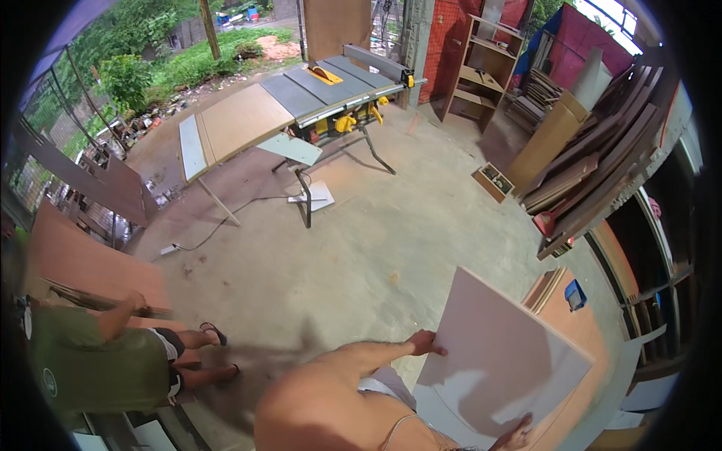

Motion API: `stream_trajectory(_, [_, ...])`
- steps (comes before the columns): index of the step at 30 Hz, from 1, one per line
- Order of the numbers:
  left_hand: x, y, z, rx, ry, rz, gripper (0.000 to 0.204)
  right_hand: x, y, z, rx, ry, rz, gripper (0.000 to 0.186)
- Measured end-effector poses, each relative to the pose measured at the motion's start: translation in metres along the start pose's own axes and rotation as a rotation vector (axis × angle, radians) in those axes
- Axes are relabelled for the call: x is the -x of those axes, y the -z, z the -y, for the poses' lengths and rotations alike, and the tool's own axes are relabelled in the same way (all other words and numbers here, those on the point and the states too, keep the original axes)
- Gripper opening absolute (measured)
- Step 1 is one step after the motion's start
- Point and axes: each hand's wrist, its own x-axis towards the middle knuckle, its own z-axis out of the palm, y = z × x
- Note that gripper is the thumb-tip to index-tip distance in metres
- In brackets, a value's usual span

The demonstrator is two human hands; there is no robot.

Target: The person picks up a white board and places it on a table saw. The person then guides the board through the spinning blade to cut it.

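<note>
At the frame's lower right, my left hand (426, 343) held the panel (500, 346) by its left edge; my right hand (514, 434) met its lower edge, grip unclear. Even support seemed steadiest.

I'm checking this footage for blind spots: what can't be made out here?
All in the head view:
- White panel's far side: hidden behind its near face.
- Right hand's forearm: cut off by the lower edge.
- Brown board: partly covered by the panel.
- Wooden box's contents: too small.
</note>
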Motion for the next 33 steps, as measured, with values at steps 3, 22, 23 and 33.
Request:
stream_trajectory(3, [0.001, 0.067, -0.004, 0.201, -0.046, -0.277, 0.088, -0.062, -0.098, 0.066, -0.077, 0.354, 0.089, 0.07])
stream_trajectory(22, [0.081, 0.503, 0.132, 0.726, -0.501, -1.849, 0.077, -0.07, -0.78, 0.467, -0.461, 0.534, 0.971, 0.08])
stream_trajectory(23, [0.084, 0.496, 0.148, 0.761, -0.436, -1.833, 0.075, -0.024, -0.809, 0.454, -0.496, 0.631, 0.914, 0.071])
stream_trajectory(33, [0.264, 0.675, 0.158, 0.539, 0.635, -2.167, 0.107, 0.192, -1.057, 0.543, -0.493, 0.318, 1.372, 0.078])
